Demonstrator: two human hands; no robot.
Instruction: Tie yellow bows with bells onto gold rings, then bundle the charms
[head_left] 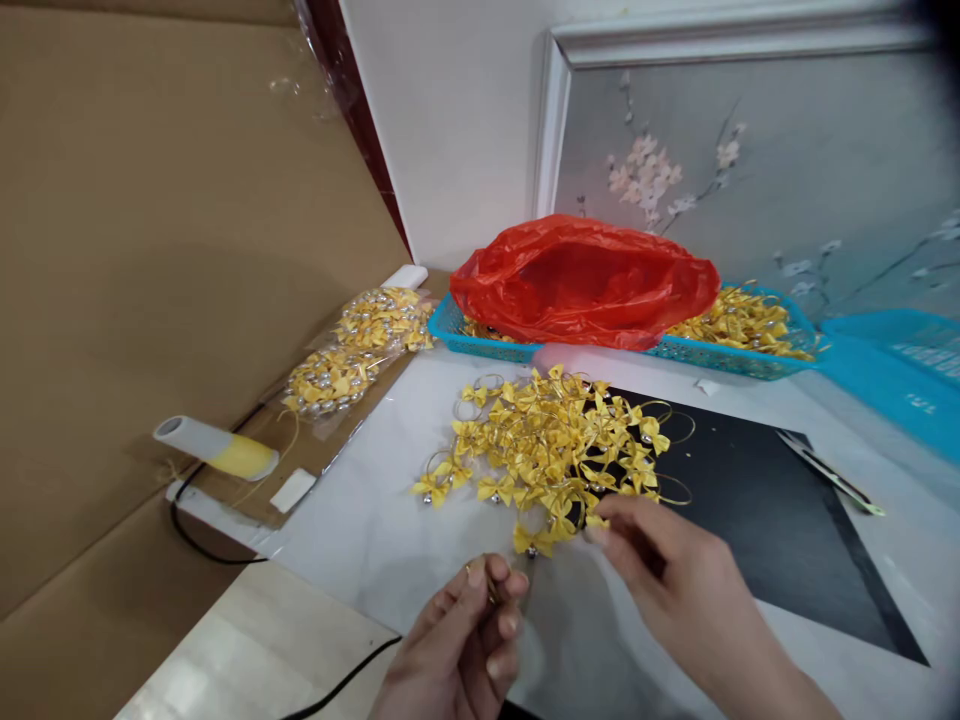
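Note:
A heap of yellow ribbon bows [555, 435], with thin gold loops and small silvery bells or beads, lies on the white tabletop [390, 440] and partly on a black mat [739, 520]. At the near right edge of the heap, my right hand [679, 575] pinches a yellow bow [598, 521] between thumb and fingers. My left hand [469, 635] is nearer to me, left of it and apart from the heap. Its thumb and fingers are closed around something small and gold-coloured, mostly hidden by the fingertips. One bow [532, 540] lies just beyond the left fingertips.
Behind the heap stands a blue basket [750, 362] with more bows and a red plastic bag [517, 265] on it. Scissors-like snips [832, 475] lie on the mat. Bagged bows [337, 375] and a yellow-grey cylinder [217, 447] are at left, with a black cable [345, 685] nearby.

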